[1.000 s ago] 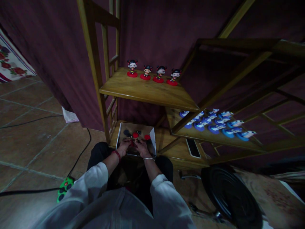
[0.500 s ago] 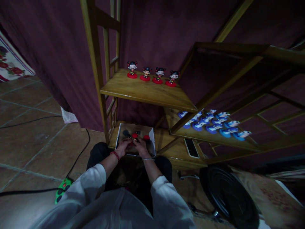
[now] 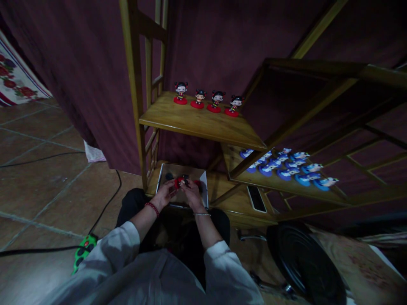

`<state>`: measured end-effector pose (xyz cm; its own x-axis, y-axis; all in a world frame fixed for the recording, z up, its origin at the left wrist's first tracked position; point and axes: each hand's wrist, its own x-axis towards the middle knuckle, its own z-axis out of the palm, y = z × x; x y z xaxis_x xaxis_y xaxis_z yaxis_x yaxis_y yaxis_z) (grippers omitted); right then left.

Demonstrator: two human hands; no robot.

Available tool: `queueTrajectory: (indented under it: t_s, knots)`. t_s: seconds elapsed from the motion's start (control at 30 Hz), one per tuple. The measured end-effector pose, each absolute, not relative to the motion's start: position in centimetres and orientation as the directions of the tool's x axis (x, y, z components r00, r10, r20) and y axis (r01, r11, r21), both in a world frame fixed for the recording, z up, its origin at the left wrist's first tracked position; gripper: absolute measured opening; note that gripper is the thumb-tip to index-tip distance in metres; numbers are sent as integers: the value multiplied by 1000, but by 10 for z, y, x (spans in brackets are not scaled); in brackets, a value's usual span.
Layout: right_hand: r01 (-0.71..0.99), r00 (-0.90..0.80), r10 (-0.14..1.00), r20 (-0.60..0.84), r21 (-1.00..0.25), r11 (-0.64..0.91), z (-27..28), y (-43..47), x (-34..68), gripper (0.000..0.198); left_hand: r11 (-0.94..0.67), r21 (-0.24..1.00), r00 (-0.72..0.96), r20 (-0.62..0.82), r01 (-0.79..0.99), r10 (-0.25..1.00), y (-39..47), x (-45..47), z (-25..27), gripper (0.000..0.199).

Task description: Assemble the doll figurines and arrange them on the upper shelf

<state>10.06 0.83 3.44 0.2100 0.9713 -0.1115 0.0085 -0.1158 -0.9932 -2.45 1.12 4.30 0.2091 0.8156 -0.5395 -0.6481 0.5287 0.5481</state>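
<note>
A small figurine point(image 3: 182, 182) with black and red parts is between my hands, over an open white-edged box point(image 3: 204, 187) on the low shelf. My right hand point(image 3: 192, 194) has its fingers closed round the figurine from the right. On the other side my left hand point(image 3: 164, 193) pinches at the figurine's red part with its fingertips. Fingers and dim light hide much of its shape. Inside the box, a dark item point(image 3: 169, 175) and a red item point(image 3: 197, 184) show beyond the hands.
Several black-haired figurines on red bases point(image 3: 217, 101) stand along the upper wooden shelf point(image 3: 197, 123). Blue and white figurines point(image 3: 288, 171) crowd the right-hand shelf. A dark flat device point(image 3: 256, 198) lies below them. Black round stool point(image 3: 307, 258) at right; green controller-like object point(image 3: 84, 251) at left.
My hands have lifted slightly within the box area, and the figurine now shows more clearly between them. The right hand has turned a little, and the whole view has shifted slightly.
</note>
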Motion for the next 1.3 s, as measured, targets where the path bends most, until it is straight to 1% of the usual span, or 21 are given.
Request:
queueTrajectory:
  t_s: [0.23, 0.37, 0.47, 0.6, 0.7, 0.8, 0.93, 1.17, 1.3]
  knots:
    - [-41, 254, 958, -132, -991, -126, 65, 5, 101, 37, 488, 494, 259, -461, -720, 849, 7, -25, 59, 13]
    - [-77, 266, 955, -129, -991, -113, 82, 2, 100, 40, 472, 468, 279, -423, -748, 862, 3, -26, 72, 13]
    - [-110, 272, 953, -131, -988, -104, 92, 0, 100, 42, 464, 447, 290, -404, -765, 868, 1, -26, 79, 14]
    - [-131, 254, 962, -104, -989, -72, 100, -2, 99, 38, 463, 427, 301, -394, -777, 869, -1, -26, 86, 15]
    - [-121, 245, 967, -76, -992, -47, 104, -4, 98, 36, 462, 408, 317, -374, -788, 871, -2, -27, 90, 17]
    - [-76, 253, 967, -38, -997, -19, 109, -6, 97, 35, 453, 393, 331, -341, -800, 880, -5, -28, 95, 20]
    - [-49, 247, 969, -17, -999, -5, 116, -7, 98, 33, 434, 407, 325, -311, -803, 893, -7, -29, 103, 22]
    - [-71, 260, 966, 11, -997, 30, 129, -8, 98, 33, 403, 460, 341, -214, -791, 915, -11, -30, 116, 28]
    - [-63, 266, 963, 40, -996, 59, 138, -10, 98, 33, 386, 479, 341, -183, -788, 922, -14, -31, 124, 33]
